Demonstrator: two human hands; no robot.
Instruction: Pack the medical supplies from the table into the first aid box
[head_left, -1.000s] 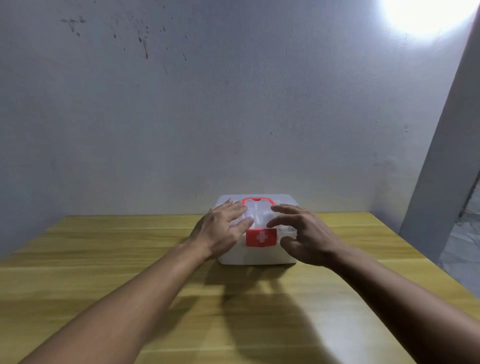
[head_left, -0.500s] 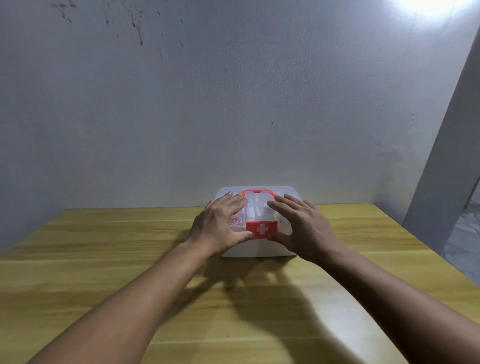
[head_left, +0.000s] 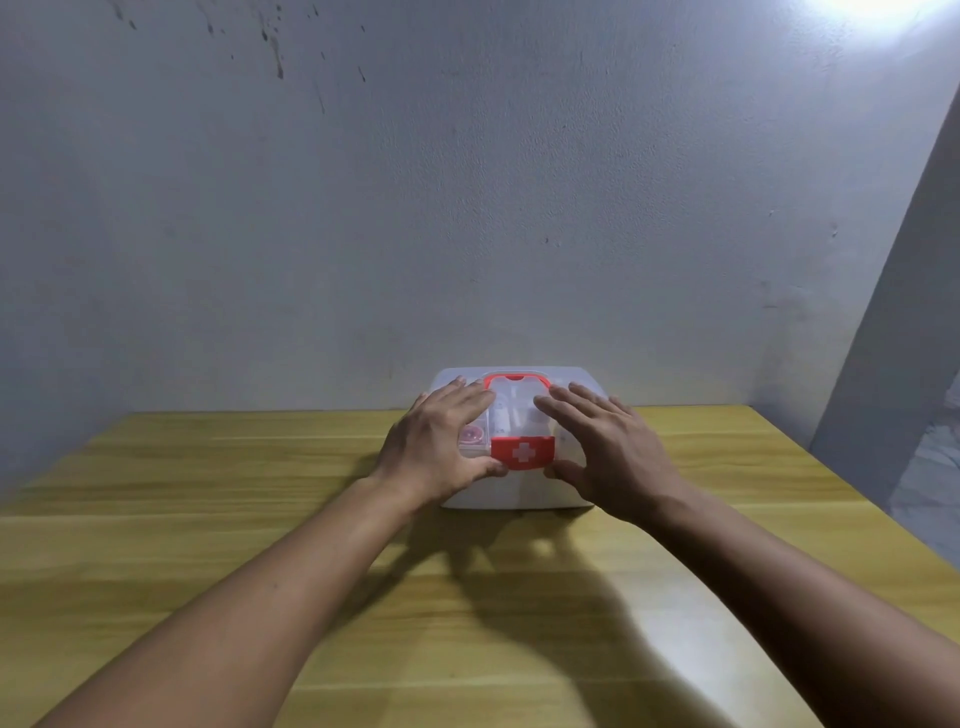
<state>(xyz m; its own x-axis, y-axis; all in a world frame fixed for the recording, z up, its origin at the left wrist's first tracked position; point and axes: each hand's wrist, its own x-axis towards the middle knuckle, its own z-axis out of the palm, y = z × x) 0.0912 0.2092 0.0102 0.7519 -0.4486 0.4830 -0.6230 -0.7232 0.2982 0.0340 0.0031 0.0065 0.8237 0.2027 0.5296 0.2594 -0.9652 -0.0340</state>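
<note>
At the bench's far edge against the wall (head_left: 467, 208), white first aid box (head_left: 519, 493), lid down, red cross latch (head_left: 523, 453), left hand (head_left: 441, 447) and right hand (head_left: 618, 457) flat on top, fingers spread wide, bare bench (head_left: 208, 493) either side.

A wooden table (head_left: 218, 519) with pale yellow-brown grain runs back to a plain grey-white wall (head_left: 467, 208), which bears dark specks and streaks (head_left: 278, 57) near its upper left. A bright light (head_left: 883, 8) glares at the top right corner (washed out to white). At far right stands a slanting grey panel (head_left: 893, 332).
</note>
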